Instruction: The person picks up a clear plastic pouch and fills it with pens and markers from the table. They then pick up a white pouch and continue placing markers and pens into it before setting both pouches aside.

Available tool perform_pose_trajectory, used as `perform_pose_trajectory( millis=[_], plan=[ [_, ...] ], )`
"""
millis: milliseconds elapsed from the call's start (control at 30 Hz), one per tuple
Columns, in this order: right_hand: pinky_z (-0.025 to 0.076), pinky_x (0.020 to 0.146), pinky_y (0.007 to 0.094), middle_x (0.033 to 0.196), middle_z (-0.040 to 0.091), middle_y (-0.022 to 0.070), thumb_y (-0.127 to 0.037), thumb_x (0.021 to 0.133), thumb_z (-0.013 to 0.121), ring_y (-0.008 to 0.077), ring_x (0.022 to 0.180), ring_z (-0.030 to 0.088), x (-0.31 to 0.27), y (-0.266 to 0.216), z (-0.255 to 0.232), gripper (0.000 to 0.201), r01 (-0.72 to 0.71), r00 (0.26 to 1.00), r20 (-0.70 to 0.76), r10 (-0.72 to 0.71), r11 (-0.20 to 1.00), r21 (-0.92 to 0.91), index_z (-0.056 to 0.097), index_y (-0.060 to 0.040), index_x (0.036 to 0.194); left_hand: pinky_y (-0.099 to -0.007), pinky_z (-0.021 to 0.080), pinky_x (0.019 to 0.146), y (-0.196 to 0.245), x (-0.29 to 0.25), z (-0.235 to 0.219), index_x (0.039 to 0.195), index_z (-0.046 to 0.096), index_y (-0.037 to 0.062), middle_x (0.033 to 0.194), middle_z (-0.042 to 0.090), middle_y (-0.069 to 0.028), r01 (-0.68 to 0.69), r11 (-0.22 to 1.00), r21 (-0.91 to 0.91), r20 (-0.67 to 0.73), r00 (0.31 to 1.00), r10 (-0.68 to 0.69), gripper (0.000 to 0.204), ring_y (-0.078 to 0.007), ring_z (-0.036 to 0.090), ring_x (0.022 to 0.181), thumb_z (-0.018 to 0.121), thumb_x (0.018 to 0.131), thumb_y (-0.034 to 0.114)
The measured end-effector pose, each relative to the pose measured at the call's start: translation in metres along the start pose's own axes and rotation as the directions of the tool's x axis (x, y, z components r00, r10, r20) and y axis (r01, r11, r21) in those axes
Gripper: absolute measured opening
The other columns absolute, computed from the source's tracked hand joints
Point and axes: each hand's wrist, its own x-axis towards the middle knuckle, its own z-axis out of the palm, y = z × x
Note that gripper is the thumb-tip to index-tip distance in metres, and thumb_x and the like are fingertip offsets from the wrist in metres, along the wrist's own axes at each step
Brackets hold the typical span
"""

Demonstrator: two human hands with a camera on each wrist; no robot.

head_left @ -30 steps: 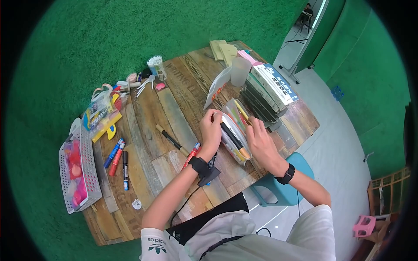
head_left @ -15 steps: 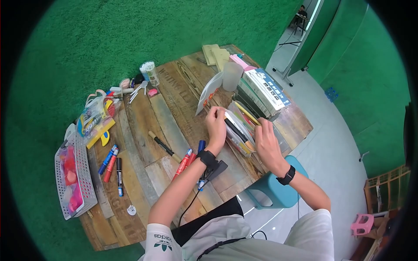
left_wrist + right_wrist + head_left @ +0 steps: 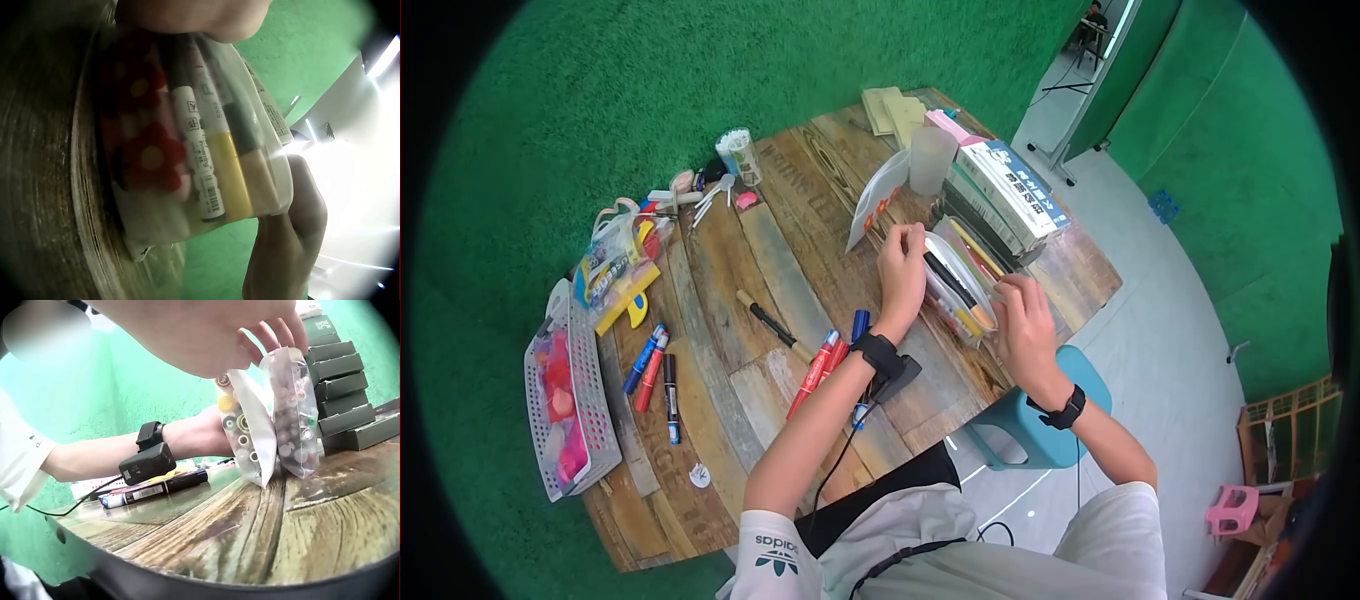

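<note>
Two translucent pouches full of pens stand on their edges side by side in front of me. On the left one, the flower-print pen pouch [image 3: 150, 212], my left hand [image 3: 902, 275] grips the far upper end. Through its side show a black marker, a yellow-barrelled one and several others. Just right of it is the second pen pouch [image 3: 290, 419], with a yellow pen [image 3: 977, 247] lying along its top. The curled fingers of my right hand [image 3: 1028, 330] hold this pouch by its upper edge, as the right wrist view shows.
Red markers [image 3: 812, 372] and a brush-like stick [image 3: 775, 325] lie beside my left forearm. Dark boxes and a white book [image 3: 1010, 195] flank the pouches, a frosted cup [image 3: 933, 160] behind. Leftward are a white basket [image 3: 605, 410], loose markers [image 3: 650, 365] and a plastic bag [image 3: 615, 270].
Both hands and the two pouches have shifted to the right along the table. More of the red and blue markers shows past my left forearm.
</note>
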Motion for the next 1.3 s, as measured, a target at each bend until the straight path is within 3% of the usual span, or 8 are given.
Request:
perform_pose_trajectory(
  millis=[300,500,600,667,733,933,1167,1300],
  plan=[
    [0.046,0.076,0.0419,0.102,0.055,0.0165,0.002,0.077,0.067,0.035,0.092,0.055,0.008,-0.007,-0.013,0.025,-0.06,0.995,-0.073,0.063,0.997,0.041,0.053,0.0011,0.098,-0.039,0.045,0.087,0.002,-0.007,-0.013,0.111,0.056,-0.0051,0.107,0.062,-0.0217,-0.072,0.997,0.03,0.05,0.996,0.071,0.038,-0.0329,0.06,0.098,0.046,0.101,0.031],
    [0.044,0.064,0.0425,0.081,0.054,0.0156,0.0,0.081,0.066,0.0355,0.074,0.056,0.026,-0.041,-0.023,0.018,-0.198,0.978,-0.004,0.206,0.946,0.258,0.051,-0.0002,0.091,-0.031,0.043,0.09,0.028,-0.032,-0.057,0.108,0.057,0.0,0.102,0.064,-0.0121,-0.067,0.994,0.092,0.096,0.994,0.058,0.026,-0.0203,0.06,0.101,0.051,0.1,0.024],
    [0.044,0.062,0.0426,0.076,0.053,0.0164,-0.002,0.085,0.063,0.0367,0.07,0.056,0.062,-0.068,-0.024,0.014,-0.048,0.999,0.011,0.046,0.963,0.266,0.05,0.0,0.09,-0.0306,0.046,0.083,0.033,-0.036,-0.087,0.106,0.055,-0.0012,0.096,0.063,-0.0109,-0.056,0.996,-0.066,0.099,0.993,0.063,0.026,-0.0195,0.06,0.092,0.05,0.101,0.024],
    [0.046,0.062,0.0453,0.078,0.059,0.0193,-0.007,0.088,0.061,0.0394,0.072,0.06,0.089,-0.082,-0.01,0.011,-0.046,0.999,0.02,0.042,0.956,0.291,0.053,0.0006,0.09,-0.0283,0.046,0.081,0.038,-0.036,-0.11,0.105,0.056,0.0008,0.094,0.064,-0.0079,-0.068,0.991,-0.118,0.055,0.996,0.075,0.025,-0.0158,0.059,0.089,0.049,0.101,0.025],
    [0.05,0.063,0.0476,0.083,0.064,0.0241,-0.015,0.089,0.062,0.0417,0.076,0.064,0.118,-0.085,0.01,0.018,-0.093,0.959,0.278,0.061,0.99,0.105,0.055,0.0019,0.091,-0.0278,0.047,0.079,0.049,-0.036,-0.138,0.107,0.058,0.0021,0.097,0.064,-0.0089,0.032,0.986,-0.163,0.009,0.999,-0.031,0.027,-0.0151,0.061,0.092,0.048,0.102,0.026],
    [0.054,0.075,0.0515,0.089,0.067,0.0284,-0.034,0.089,0.065,0.0462,0.085,0.066,0.159,-0.079,0.092,0.043,-0.216,0.896,0.384,0.224,0.974,-0.066,0.058,0.0061,0.101,-0.0272,0.046,0.074,0.068,-0.051,-0.212,0.106,0.057,0.003,0.093,0.064,-0.009,-0.012,0.968,-0.249,-0.18,0.983,-0.034,0.024,-0.015,0.062,0.085,0.047,0.101,0.024],
    [0.054,0.077,0.0525,0.091,0.067,0.0284,-0.038,0.087,0.067,0.0462,0.087,0.066,0.145,-0.071,0.13,0.044,-0.269,0.859,0.412,0.303,0.953,-0.139,0.065,0.0058,0.096,-0.0274,0.047,0.073,0.066,-0.074,-0.236,0.106,0.056,0.0034,0.09,0.065,-0.0085,-0.026,0.966,-0.257,-0.249,0.968,-0.04,0.021,-0.0152,0.063,0.084,0.049,0.1,0.022],
    [0.055,0.074,0.0511,0.088,0.066,0.0299,-0.03,0.084,0.07,0.0466,0.083,0.066,0.139,-0.079,0.129,0.037,-0.282,0.91,0.313,0.273,0.959,-0.015,0.066,0.0058,0.092,-0.0264,0.047,0.072,0.063,-0.077,-0.236,0.103,0.055,0.0013,0.089,0.064,-0.0087,-0.035,0.959,-0.281,-0.237,0.971,-0.034,0.021,-0.0149,0.062,0.081,0.048,0.101,0.021]
  ],
)
